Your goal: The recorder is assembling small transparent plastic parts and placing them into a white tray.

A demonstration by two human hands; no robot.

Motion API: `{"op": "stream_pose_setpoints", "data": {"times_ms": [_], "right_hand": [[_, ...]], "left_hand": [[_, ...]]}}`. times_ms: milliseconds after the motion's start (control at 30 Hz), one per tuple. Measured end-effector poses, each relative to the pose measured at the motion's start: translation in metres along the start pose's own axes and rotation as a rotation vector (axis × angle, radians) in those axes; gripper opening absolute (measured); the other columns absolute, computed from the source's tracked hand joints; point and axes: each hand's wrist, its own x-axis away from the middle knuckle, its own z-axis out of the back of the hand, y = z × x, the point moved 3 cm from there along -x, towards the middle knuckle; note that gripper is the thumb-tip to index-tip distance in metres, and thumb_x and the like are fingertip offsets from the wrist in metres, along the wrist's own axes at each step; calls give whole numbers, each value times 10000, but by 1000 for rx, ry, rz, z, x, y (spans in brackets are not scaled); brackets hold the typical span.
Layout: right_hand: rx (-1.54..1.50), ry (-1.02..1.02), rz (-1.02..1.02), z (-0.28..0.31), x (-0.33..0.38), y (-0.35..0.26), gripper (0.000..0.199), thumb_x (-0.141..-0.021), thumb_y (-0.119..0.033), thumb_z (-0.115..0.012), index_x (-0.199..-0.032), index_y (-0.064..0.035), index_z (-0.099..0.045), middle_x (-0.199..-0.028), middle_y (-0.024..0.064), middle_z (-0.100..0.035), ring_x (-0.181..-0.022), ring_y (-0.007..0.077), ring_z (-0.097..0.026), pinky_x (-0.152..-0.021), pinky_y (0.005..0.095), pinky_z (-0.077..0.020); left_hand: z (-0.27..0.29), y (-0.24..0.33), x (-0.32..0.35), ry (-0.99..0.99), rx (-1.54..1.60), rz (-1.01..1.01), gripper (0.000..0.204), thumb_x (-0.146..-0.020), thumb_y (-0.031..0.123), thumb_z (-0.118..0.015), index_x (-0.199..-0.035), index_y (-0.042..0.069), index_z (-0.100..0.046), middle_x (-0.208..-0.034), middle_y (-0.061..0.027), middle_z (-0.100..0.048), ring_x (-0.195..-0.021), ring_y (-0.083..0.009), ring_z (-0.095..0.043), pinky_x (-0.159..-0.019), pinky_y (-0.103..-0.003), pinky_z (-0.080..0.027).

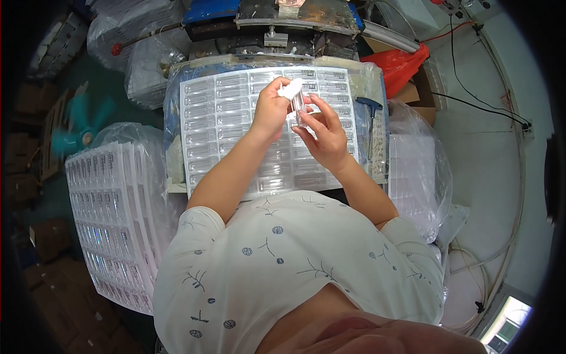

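Note:
Over the sheet, my left hand point(271, 112) is closed on a white wad point(291, 88), which looks like cloth or tissue. The wad is against the top end of a small clear plastic piece point(299, 111), long and narrow. My right hand point(325, 134) grips that piece between thumb and fingers, tilted nearly upright. Beneath both hands lies a large clear plastic sheet point(203, 127) of moulded blister cavities in rows, with dark print in some of them. My forearms cover part of its middle.
A blue T-handle tool point(369, 106) lies right of the sheet. Behind it stands a metal machine point(295, 26). Stacked blister sheets point(106, 218) lean at left, and bagged ones point(413, 177) sit at right. A red bag point(398, 68) and a teal fan point(85, 127) are farther off.

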Motion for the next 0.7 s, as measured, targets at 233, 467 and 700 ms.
{"op": "stream_pose_setpoints", "data": {"times_ms": [233,467,700], "right_hand": [[218,134,-142,34,-43,52,292,-746,-87,-735,-1003,1,-627,-998,161,-655,-824,256,-660,-694,303,-538],[175,318,-78,20,-100,89,246,-747,-101,-739,-958,-4,-656,-972,148,-666,-803,237,-656,-701,280,-529],[480,336,288,-27,-168,119,277,-718,-167,-747,-945,-36,-657,-965,87,-664,-843,252,-596,-755,323,-494]], "left_hand": [[-15,80,-114,347,-1241,-601,292,-781,150,-590,-1037,18,-542,-781,-159,-647,-731,-294,-640,-667,-397,-508],[-29,119,-151,589,-1398,-818,368,-910,383,-467,-989,30,-532,-811,-237,-618,-767,-409,-609,-703,-476,-497],[38,65,-36,510,-1116,-637,464,-699,-31,-603,-1147,63,-527,-821,-83,-651,-743,-248,-638,-654,-368,-497]]}}
